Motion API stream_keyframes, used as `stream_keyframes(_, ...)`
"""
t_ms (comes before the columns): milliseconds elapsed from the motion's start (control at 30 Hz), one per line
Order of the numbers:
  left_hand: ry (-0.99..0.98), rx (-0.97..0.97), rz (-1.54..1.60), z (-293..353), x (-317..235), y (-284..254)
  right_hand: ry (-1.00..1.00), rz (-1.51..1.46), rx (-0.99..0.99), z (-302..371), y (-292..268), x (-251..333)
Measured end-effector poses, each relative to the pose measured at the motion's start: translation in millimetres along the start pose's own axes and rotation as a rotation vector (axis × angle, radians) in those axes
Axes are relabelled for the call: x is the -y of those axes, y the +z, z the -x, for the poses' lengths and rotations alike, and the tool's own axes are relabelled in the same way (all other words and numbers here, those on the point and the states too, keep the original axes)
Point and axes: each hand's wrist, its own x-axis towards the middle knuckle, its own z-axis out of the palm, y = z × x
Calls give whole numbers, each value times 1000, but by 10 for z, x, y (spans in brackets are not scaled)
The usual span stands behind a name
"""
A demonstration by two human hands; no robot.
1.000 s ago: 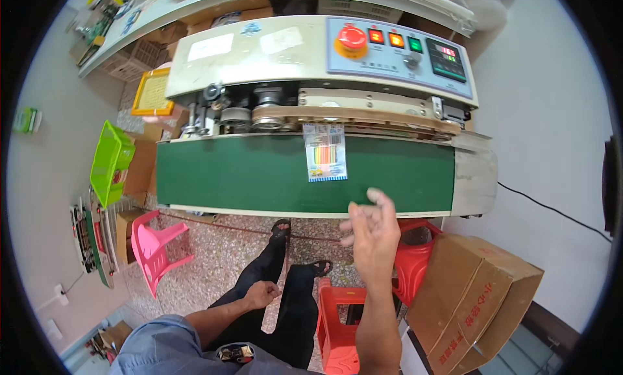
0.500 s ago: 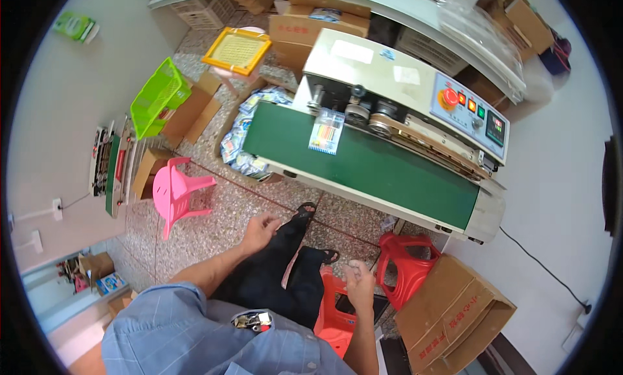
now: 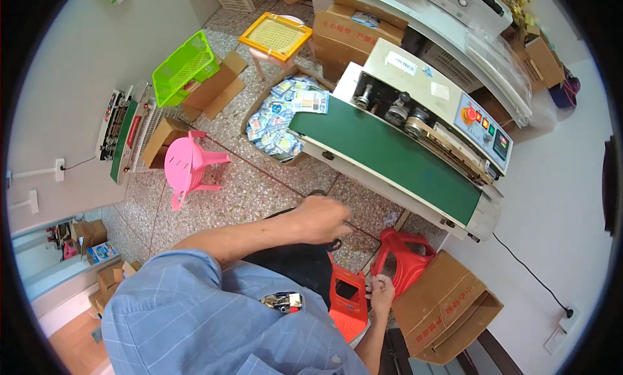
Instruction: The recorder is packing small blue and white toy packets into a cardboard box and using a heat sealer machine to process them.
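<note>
Speckled floor (image 3: 253, 190), pale wall (image 3: 558, 167); head view, the only one. Sealing machine (image 3: 415, 73) at upper right, green belt (image 3: 396, 151) in front of it, slanting down from upper left to lower right.

Packet (image 3: 311, 101) is at the belt's upper-left end, partly out over a cardboard box (image 3: 297, 160) full of similar blue-and-white packets. Its long axis appears to run roughly left-right across the picture, right end at the belt, left end pointing over the box. Foreshortened, so tilt unclear; can't tell which printed end leads.

Left hand (image 3: 322, 220) is in front of the person's body, below the belt and well apart from the packet. Fingers curled in, blurred; can't tell if anything is inside. Right hand (image 3: 381, 292) is low, beside the red stool (image 3: 402, 252) and near the orange-red stool (image 3: 350, 318). Fingers bent, tips close together; can't tell whether it grips anything. Big carton (image 3: 444, 310) just right of it.

Pink chair (image 3: 185, 166) and green basket (image 3: 165, 83) at left.
</note>
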Motion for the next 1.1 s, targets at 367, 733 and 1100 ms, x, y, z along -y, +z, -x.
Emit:
stream_keyframes(367,807,217,-231,414,-1891,-1368,101,12,62,57,187,-188)
stream_keyframes(733,887,288,-140,190,-1718,-1354,-138,-120,-159,121,-63,-728)
stream_keyframes(1100,-37,405,-101,369,2396,900,-195,-369,-699,1464,-877,-473)
